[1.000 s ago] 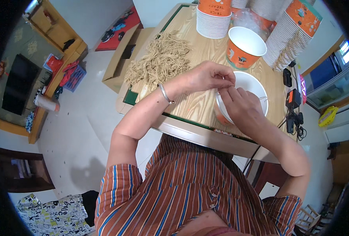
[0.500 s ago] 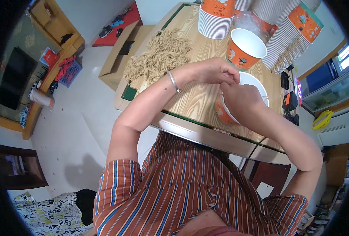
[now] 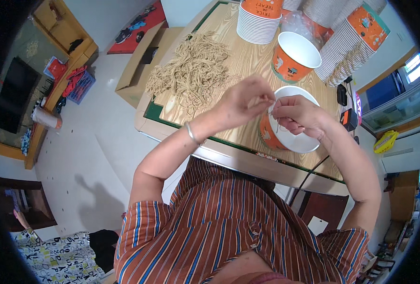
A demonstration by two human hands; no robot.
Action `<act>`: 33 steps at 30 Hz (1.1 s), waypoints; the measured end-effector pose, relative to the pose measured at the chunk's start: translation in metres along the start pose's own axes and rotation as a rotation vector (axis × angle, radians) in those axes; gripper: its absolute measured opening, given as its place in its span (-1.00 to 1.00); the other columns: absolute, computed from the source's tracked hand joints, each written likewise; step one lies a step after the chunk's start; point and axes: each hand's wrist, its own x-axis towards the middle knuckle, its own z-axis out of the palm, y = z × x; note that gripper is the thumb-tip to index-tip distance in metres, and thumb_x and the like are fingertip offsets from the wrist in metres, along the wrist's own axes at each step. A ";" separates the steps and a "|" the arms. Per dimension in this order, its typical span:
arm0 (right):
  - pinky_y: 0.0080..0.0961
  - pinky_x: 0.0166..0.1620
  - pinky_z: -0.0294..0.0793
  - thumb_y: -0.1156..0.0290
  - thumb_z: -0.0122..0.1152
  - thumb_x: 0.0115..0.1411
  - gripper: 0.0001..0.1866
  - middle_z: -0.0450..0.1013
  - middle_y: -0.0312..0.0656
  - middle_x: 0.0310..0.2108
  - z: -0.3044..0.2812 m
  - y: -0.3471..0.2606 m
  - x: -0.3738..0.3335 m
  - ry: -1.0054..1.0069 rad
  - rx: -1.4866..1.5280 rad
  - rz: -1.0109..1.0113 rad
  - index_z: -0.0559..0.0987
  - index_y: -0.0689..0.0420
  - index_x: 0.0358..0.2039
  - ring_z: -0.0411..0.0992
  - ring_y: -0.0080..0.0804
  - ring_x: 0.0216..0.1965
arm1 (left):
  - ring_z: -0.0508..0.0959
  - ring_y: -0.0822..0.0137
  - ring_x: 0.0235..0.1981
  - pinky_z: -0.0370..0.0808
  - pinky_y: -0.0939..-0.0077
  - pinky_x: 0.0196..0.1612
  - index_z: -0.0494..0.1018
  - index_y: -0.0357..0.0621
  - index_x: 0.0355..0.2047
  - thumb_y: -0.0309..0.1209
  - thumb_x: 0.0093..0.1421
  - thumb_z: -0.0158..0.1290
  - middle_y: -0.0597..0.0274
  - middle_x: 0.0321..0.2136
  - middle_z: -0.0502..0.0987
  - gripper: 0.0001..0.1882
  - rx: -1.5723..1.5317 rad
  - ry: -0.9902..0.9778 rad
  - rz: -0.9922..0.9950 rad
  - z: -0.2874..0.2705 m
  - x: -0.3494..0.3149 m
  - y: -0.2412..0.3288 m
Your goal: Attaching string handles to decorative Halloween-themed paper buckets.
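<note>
Both hands pinch thin noodle strands [image 3: 277,124] over the white-lined orange paper bowl [image 3: 292,135]: left hand [image 3: 244,102], right hand [image 3: 299,115]. Strands hang roughly vertical (grip narrow, fingertips meeting). Bowl stands on counter [image 3: 229,71].

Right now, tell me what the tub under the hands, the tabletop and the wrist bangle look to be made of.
Tub: probably coated paperboard, going by its thin rolled rim, printed orange outside and smooth white inside.
Tabletop: wood or a wood-look laminate, with pale grain lines, a slight sheen and a dark green border.
Bangle: likely metal, a thin silvery band with bright glints.
</note>
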 end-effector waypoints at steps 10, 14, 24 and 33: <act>-0.77 -0.70 -0.02 0.38 0.14 0.26 -0.87 0.30 -0.36 -0.62 0.000 0.012 0.006 -0.114 0.288 -0.041 0.49 0.13 -0.42 0.12 -0.73 -0.72 | 0.52 0.22 -0.35 0.50 0.39 -0.28 0.56 -0.07 -0.27 -0.47 -0.01 0.19 0.28 -0.35 0.49 -0.77 0.475 -0.134 0.407 0.000 -0.016 0.017; -0.77 -0.70 -0.03 0.36 0.11 0.28 -0.85 0.29 -0.38 -0.62 -0.002 0.019 0.008 -0.148 0.341 -0.058 0.48 0.11 -0.42 0.09 -0.74 -0.73 | 0.49 0.25 -0.39 0.49 0.38 -0.29 0.54 -0.12 -0.32 -0.46 -0.04 0.19 0.29 -0.37 0.46 -0.78 0.445 -0.138 0.365 0.003 -0.008 0.027; -0.76 -0.72 -0.05 0.34 0.09 0.31 -0.84 0.32 -0.35 -0.62 -0.006 0.029 0.015 -0.177 0.358 -0.088 0.47 0.10 -0.40 0.08 -0.74 -0.74 | 0.51 0.21 -0.38 0.49 0.34 -0.31 0.50 -0.14 -0.33 -0.45 -0.01 0.14 0.22 -0.32 0.50 -0.81 0.500 -0.263 0.483 -0.003 0.000 0.014; -0.75 -0.72 -0.04 0.35 0.08 0.31 -0.85 0.36 -0.33 -0.60 -0.003 0.027 0.011 -0.203 0.330 -0.080 0.47 0.10 -0.38 0.11 -0.73 -0.74 | 0.58 0.17 -0.30 0.53 0.33 -0.27 0.56 -0.13 -0.24 -0.47 -0.05 0.21 0.18 -0.25 0.57 -0.71 0.403 -0.152 0.442 0.008 -0.021 0.004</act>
